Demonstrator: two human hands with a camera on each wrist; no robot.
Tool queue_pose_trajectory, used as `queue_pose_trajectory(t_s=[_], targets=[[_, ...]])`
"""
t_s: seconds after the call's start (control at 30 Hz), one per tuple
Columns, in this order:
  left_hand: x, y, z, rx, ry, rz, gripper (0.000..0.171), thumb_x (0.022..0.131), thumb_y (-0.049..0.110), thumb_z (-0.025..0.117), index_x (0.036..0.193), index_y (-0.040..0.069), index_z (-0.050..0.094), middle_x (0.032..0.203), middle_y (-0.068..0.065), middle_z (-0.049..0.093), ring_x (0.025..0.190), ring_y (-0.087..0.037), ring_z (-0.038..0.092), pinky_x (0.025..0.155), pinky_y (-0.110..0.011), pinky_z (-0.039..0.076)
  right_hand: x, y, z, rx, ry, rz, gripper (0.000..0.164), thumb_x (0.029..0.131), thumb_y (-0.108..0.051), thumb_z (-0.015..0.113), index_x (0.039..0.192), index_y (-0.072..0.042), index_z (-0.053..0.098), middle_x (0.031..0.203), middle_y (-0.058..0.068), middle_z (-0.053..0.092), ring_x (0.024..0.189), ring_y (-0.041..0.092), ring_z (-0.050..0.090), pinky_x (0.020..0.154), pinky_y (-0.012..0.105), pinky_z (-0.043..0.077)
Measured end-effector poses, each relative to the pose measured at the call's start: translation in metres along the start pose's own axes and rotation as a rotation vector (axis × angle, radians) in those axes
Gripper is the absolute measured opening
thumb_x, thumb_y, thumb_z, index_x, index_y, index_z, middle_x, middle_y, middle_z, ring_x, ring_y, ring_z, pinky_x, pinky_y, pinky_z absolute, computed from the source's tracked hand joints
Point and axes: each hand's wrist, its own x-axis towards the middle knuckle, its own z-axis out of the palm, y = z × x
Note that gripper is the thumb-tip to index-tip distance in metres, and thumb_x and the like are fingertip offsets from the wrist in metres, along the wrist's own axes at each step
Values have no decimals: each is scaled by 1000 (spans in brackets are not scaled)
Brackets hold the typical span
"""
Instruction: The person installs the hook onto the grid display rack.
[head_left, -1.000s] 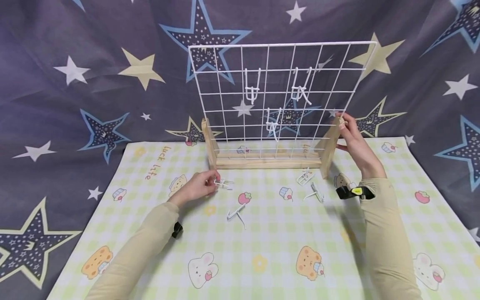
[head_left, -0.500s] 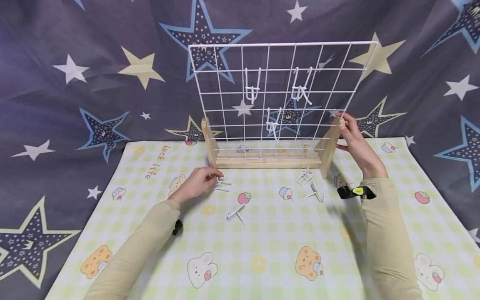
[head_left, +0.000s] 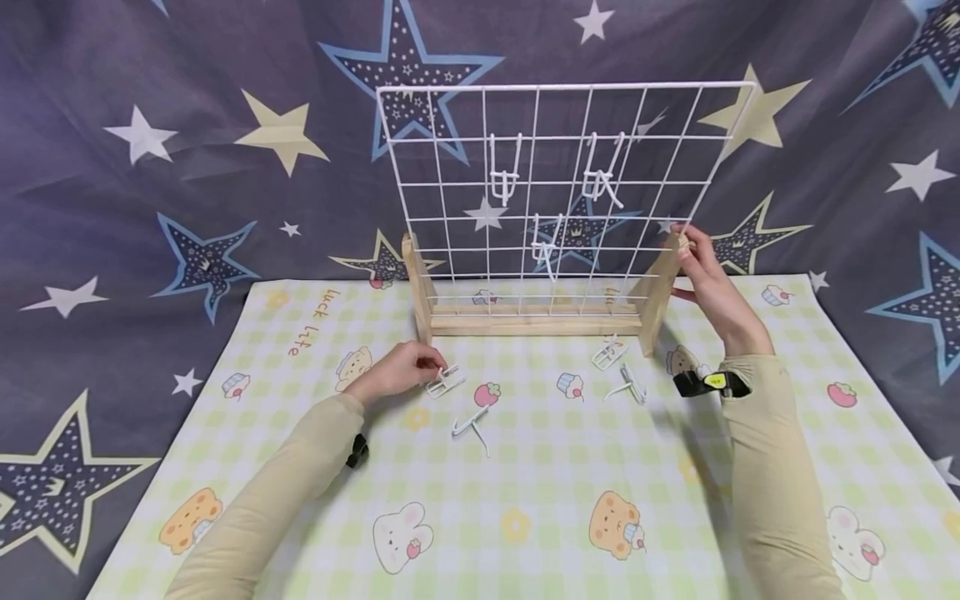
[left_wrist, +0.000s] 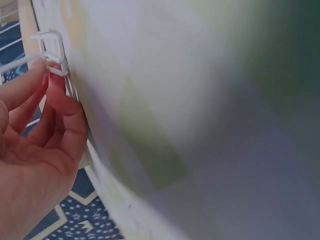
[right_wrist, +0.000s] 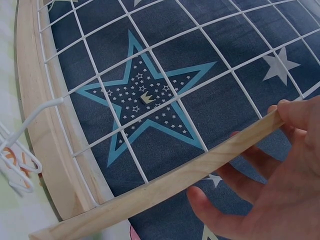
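Our left hand (head_left: 399, 371) pinches a white wire hook (head_left: 446, 383) between thumb and fingertips, low by the tablecloth (head_left: 517, 475), near the foot of the left wooden post (head_left: 417, 287). To handle it well, we'd want a light, firm pinch and a turn made with the fingertips, while our right hand (head_left: 712, 283), clamped on the top of the right wooden post (head_left: 660, 292), steadies the rack. The hook's long axis slants from near-left to far-right; it's small and partly hidden, so we can't fairly tell which end leads.
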Motion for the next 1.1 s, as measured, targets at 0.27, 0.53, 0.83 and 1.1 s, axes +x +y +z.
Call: queue_pose_trajectory(t_s=[0.27, 0.53, 0.83, 1.1], targets=[[1, -1, -1, -181, 33, -49, 14, 86, -8, 62, 99, -7, 67, 81, -8, 64, 70, -17, 57, 62, -27, 52, 0, 0, 0, -9, 6, -11, 47, 104, -42, 34, 149, -35, 22, 151, 12, 16, 134, 26, 26, 105, 62, 23], [3, 1, -2, -289, 110, -64, 15, 85, -6, 66, 100, -8, 67, 84, -11, 66, 73, -16, 59, 66, -28, 54, 1, 1, -1, -10, -4, -18, 51, 103, -42, 34, 151, -31, 19, 152, 13, 16, 131, 27, 28, 103, 58, 27], [12, 7, -5, -344, 195, -83, 16, 84, -6, 68, 101, -7, 66, 86, -10, 66, 75, -16, 60, 69, -27, 56, -2, 1, -2, -12, 0, -23, 48, 104, -41, 32, 150, -35, 19, 153, 14, 12, 137, 26, 20, 107, 65, 20], [17, 23, -14, -371, 212, -69, 19, 86, -4, 65, 105, -5, 66, 92, -12, 64, 82, -22, 59, 77, -40, 56, -2, 3, 2, 12, -13, -38, 50, 104, -42, 33, 151, -33, 17, 154, 16, 9, 137, 23, 18, 107, 68, 16]])
